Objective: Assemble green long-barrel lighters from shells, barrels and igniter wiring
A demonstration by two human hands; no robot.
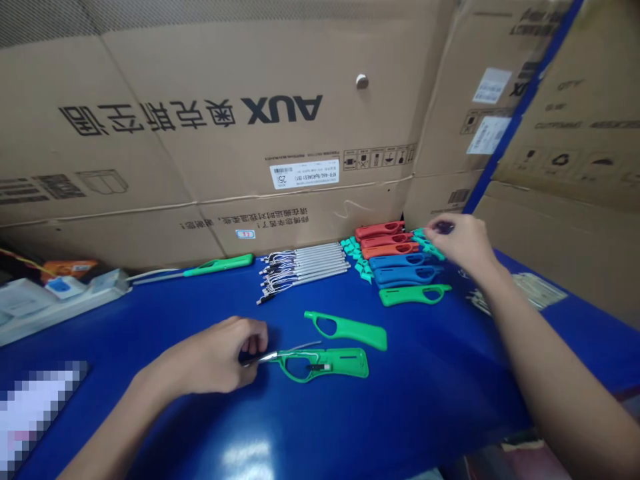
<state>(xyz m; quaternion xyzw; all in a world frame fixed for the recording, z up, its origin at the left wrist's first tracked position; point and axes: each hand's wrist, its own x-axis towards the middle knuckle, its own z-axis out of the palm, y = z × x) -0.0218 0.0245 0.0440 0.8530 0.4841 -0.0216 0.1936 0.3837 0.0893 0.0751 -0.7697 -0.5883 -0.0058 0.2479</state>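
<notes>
On the blue table [425, 400], nearest you, the open shell [354, 363], green, lay at the dial's centre, with 12 o'clock pointing away from you; a black part [316, 367] sat inside it. At 9 o'clock your left hand [220, 353] pinched the tube [269, 357] at the shell's narrow end. The second shell [357, 331], also green, lay just beyond, between 12 and 1. Farther out, between 1 and 2, lay a third green shell [400, 295], with blue shells [400, 275] and then red shells [375, 231] behind it, toward 1. Stacked tubes [320, 259] lay near 12, teal pieces [357, 253] beside them. Your right hand [463, 241] was between 1 and 2, at teal clips [434, 248]; whether its fingertips pinched one, you could not tell. The cardboard [200, 60] stood farthest, at 12.
</notes>
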